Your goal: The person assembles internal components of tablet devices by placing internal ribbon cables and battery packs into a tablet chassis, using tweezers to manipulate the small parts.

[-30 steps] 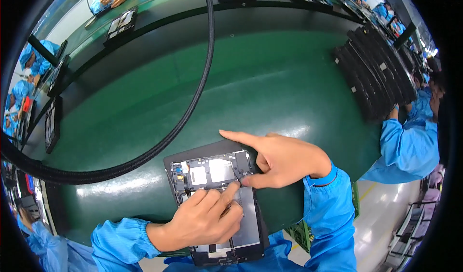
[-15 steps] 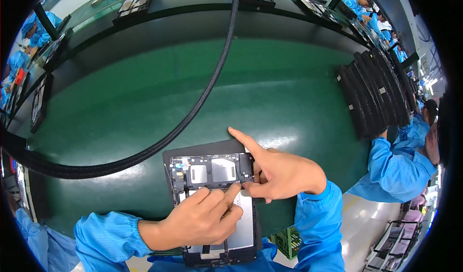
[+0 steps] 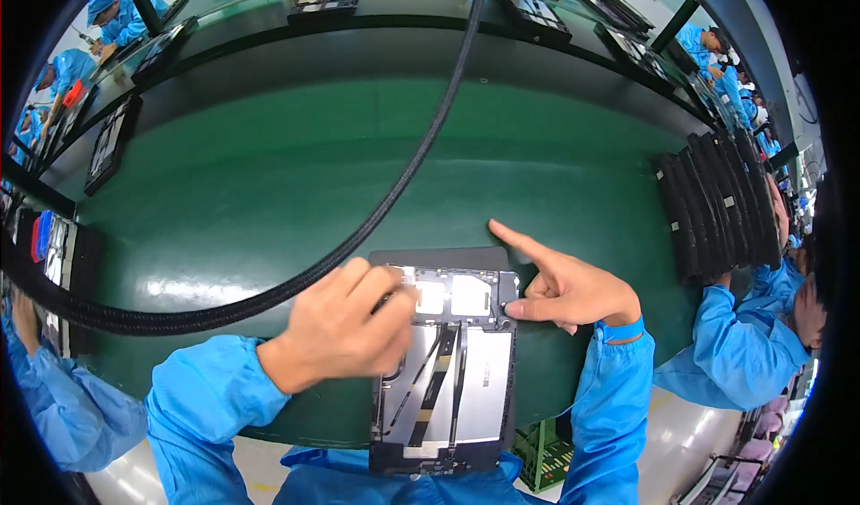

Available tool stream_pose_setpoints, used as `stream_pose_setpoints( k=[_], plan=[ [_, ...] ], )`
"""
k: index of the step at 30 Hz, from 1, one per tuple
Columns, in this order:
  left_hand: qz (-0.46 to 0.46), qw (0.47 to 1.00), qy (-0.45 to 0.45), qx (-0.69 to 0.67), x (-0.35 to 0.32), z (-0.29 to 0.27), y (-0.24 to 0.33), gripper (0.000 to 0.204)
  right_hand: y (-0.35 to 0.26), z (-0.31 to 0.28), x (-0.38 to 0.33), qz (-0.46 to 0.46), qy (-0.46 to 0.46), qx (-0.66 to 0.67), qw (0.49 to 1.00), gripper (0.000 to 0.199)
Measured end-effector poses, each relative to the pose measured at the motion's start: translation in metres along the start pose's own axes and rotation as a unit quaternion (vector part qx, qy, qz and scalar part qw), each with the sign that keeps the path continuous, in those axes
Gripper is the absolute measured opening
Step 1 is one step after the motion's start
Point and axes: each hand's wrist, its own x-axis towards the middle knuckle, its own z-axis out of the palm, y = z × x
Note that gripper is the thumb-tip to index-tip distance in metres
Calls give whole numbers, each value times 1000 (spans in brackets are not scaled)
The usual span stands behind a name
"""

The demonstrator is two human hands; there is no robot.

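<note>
An opened tablet (image 3: 488, 379) lies on a black tray (image 3: 439, 258) at the near table edge. Its upper part carries a dark frame with two pale plates; a silvery panel with dark flat cables fills the lower part. My left hand (image 3: 345, 321) is over the tablet's upper left corner, fingers curled together and slightly blurred. Whatever its fingertips may pinch is hidden. At the tablet's upper right edge, my right hand (image 3: 578, 290) rests its thumb tip on the frame. Its index finger stretches out away from the tablet, and the other fingers bend loosely beside the edge.
A thick black braided cable (image 3: 394, 191) arcs across the table. Black trays (image 3: 721, 209) are stacked at the right, beside a co-worker's blue sleeve (image 3: 748, 339). Several opened tablets stand along the far shelf (image 3: 394, 48). A green crate (image 3: 542, 456) sits below the table.
My left hand has lifted off the tablet's middle and gone to its upper left corner, uncovering the cables. My right thumb stays on the right edge. The whole view has shifted.
</note>
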Motion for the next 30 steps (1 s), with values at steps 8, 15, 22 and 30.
stream_pose_setpoints(
  k=[8,15,22,30],
  plan=[
    [-273,947,-53,-163,-14,-10,-4,25,2,3,5,-17,11,44,999,103],
    [-275,945,-59,-168,-15,-3,-11,22,-6,6,5,-7,28,36,999,109],
    [-329,921,-92,-189,-8,-8,-10,21,0,9,5,-21,36,53,998,110],
    [-411,866,-166,-231,5,-21,-15,18,-5,16,6,-24,70,65,995,104]
  ],
)
